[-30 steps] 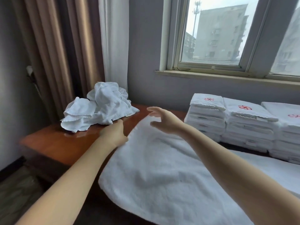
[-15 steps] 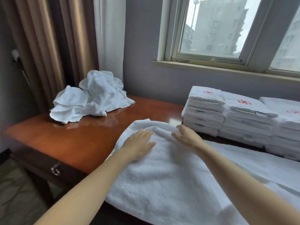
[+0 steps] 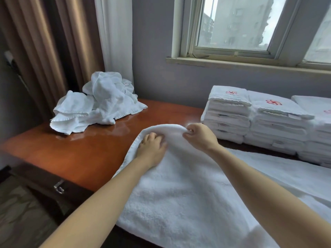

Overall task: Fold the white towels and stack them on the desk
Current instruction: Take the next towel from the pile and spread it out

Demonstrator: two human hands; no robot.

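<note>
A large white towel (image 3: 188, 190) lies spread over the front of the wooden desk (image 3: 86, 154). Its far edge is raised into a rounded hump. My right hand (image 3: 200, 136) pinches that raised edge at the hump's right side. My left hand (image 3: 151, 146) lies on the towel just under the hump, its fingers curled into the cloth. A heap of crumpled white towels (image 3: 96, 102) sits at the desk's far left corner. Stacks of folded white towels (image 3: 254, 119) with red emblems stand in a row at the far right.
Brown and white curtains (image 3: 59, 43) hang behind the heap. A window (image 3: 232, 24) with a sill is above the stacks. A drawer handle (image 3: 59, 187) sticks out of the desk's front left edge. Bare wood shows between the heap and the spread towel.
Both hands came down from the air onto the towel's far edge. They then went from lying flat to gripping it, and the edge has risen into a hump.
</note>
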